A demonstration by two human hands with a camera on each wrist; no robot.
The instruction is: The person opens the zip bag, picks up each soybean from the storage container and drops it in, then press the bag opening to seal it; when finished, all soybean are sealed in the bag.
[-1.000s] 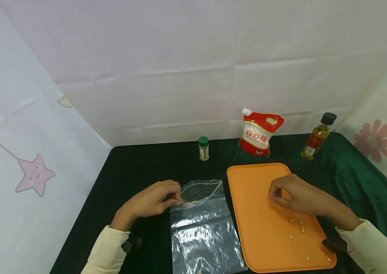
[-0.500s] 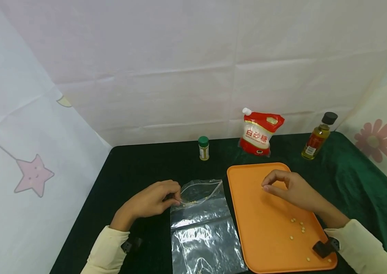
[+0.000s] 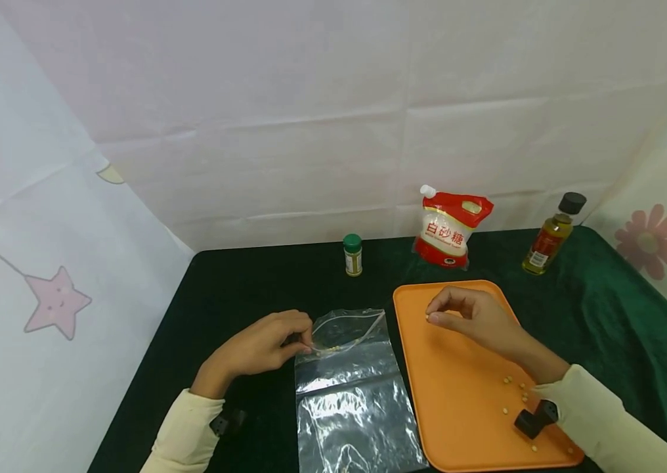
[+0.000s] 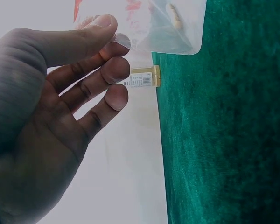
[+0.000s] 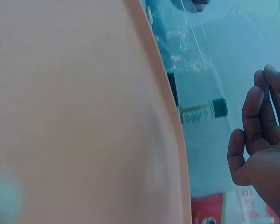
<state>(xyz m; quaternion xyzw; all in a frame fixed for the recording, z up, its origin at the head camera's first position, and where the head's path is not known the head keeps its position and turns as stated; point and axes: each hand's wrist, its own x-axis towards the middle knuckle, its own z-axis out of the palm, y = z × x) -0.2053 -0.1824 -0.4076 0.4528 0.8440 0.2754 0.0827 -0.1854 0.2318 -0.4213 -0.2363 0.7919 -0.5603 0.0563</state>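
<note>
My left hand (image 3: 264,345) pinches the upper left edge of a clear zip bag (image 3: 357,414) between thumb and forefinger. The bag lies flat with its mouth parted, and several pale beans (image 3: 333,349) show just inside. In the left wrist view the other fingers of that hand are loosely bent below the clear plastic. Over the upper part of the orange tray (image 3: 446,420), my right hand (image 3: 478,322) pinches a small pale-yellow bean (image 3: 427,317) at its thumb and fingertips. More loose beans (image 3: 505,411) are scattered on the tray's lower right, partly behind the right wrist camera.
Behind the bag stands a small green-capped jar (image 3: 353,255). A red-and-white sugar pouch (image 3: 446,230) and an oil bottle (image 3: 549,240) with a black cap are at the back right. Dark green cloth (image 3: 239,289) covers the table, up to a pale curtain (image 3: 310,131).
My right hand has moved left and slightly up over the tray, toward the bag, with the bean at its fingertips. The left hand has stayed at the bag's edge.
</note>
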